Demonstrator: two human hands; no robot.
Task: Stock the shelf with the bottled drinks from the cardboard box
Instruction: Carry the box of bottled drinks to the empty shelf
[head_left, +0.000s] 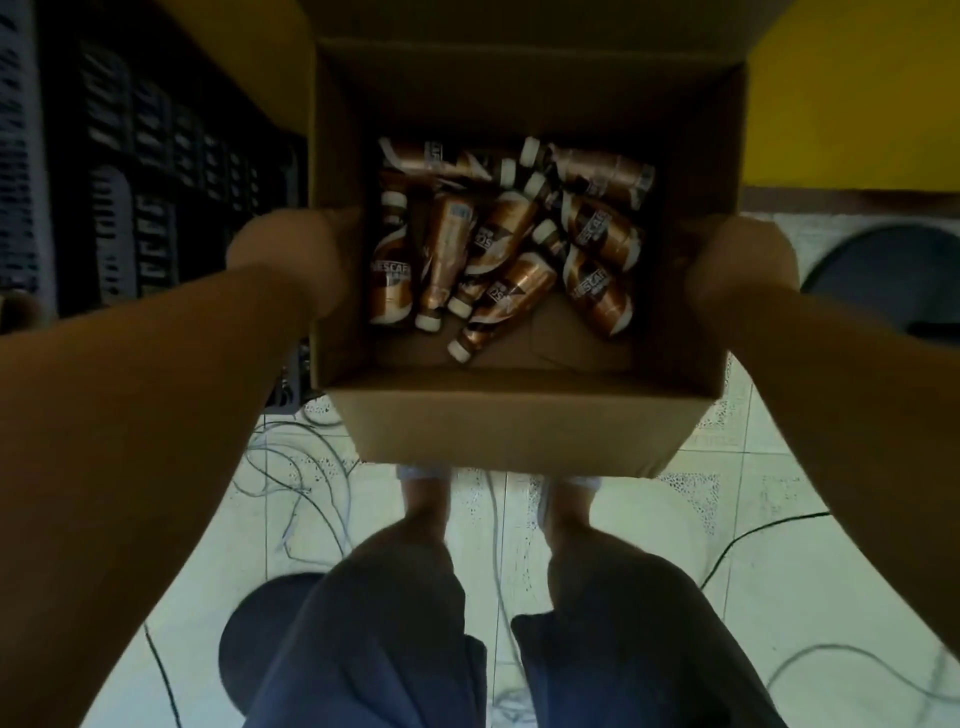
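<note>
At the far left stand dark crates (130, 171), stacked in a dim column beside the scene. The left hand (291, 254) presses against the left wall of the cardboard box (509, 431), its fingers bent round the rim, though blur hides how each finger lies. The box is held up off the tiled floor (727, 597), above the person's feet, with its flaps open. Inside, on the box bottom, lie the bottled drinks (498, 239), a loose heap of copper-brown bottles with white caps, all on their sides. Their long axes run mostly near to far, some slanting, caps pointing both ways. They lie between the two hands and lower than them, about equally close to each, so either hand would have to let go of the wall and reach down and inward. The writing "NESCAFE" can be read in part on several labels; the smaller print is too blurred. The right hand (737, 265) grips the right wall in the same way, wrapped over the rim. No shelf is clearly in view, so the stocking has probably not begun.
</note>
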